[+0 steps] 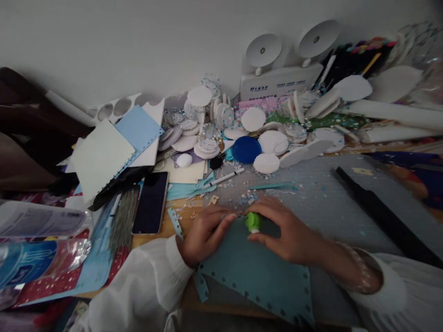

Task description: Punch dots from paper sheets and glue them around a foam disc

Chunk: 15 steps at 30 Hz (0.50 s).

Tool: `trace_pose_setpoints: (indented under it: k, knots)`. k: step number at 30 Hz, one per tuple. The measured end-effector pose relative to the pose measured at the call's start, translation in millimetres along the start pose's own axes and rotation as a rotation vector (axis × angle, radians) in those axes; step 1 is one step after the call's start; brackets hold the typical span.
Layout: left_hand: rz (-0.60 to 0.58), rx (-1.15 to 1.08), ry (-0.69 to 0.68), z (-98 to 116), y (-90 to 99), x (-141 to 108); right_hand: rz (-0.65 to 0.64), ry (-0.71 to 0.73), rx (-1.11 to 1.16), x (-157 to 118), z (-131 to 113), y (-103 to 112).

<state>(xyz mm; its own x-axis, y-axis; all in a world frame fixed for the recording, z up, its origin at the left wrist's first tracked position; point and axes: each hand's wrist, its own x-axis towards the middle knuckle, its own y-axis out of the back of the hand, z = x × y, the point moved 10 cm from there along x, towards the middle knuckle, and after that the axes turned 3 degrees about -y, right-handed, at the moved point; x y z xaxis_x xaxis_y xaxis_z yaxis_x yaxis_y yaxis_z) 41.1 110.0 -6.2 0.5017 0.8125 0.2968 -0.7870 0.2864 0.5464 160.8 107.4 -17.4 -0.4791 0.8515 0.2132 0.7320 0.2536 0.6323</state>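
Observation:
A dark teal sheet (256, 267) with small punched shapes along its edges lies in front of me, over the table's near edge. My right hand (282, 226) grips a small green punch (254, 222) between thumb and fingers at the sheet's far edge. Beside it, my left hand (209, 230) pinches the sheet's upper left edge, thumb and forefinger pressed together near the punch. Under my left wrist hangs a narrow punched strip (201, 285), and another punched strip (175, 222) lies just left of that hand.
Behind my hands, white discs (266, 163) and a blue lid (246, 149) are heaped. A phone (151, 203), a pen (223, 178) and plastic bottles (44, 258) lie leftward. On the right, a long black object (384, 214) rests on the grey mat (311, 198), scattered with paper bits.

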Motion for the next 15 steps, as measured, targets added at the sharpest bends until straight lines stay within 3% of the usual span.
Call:
trace_pose_setpoints:
  k: [7,15]
  knots:
    - [-0.004,-0.04,-0.007,-0.6,-2.3,-0.9,-0.015,-0.011,0.006,1.5,-1.9,-2.0]
    - [-0.035,-0.169,0.127,-9.3,-9.4,-3.2,0.007,0.02,0.016,1.1,-6.8,-2.1]
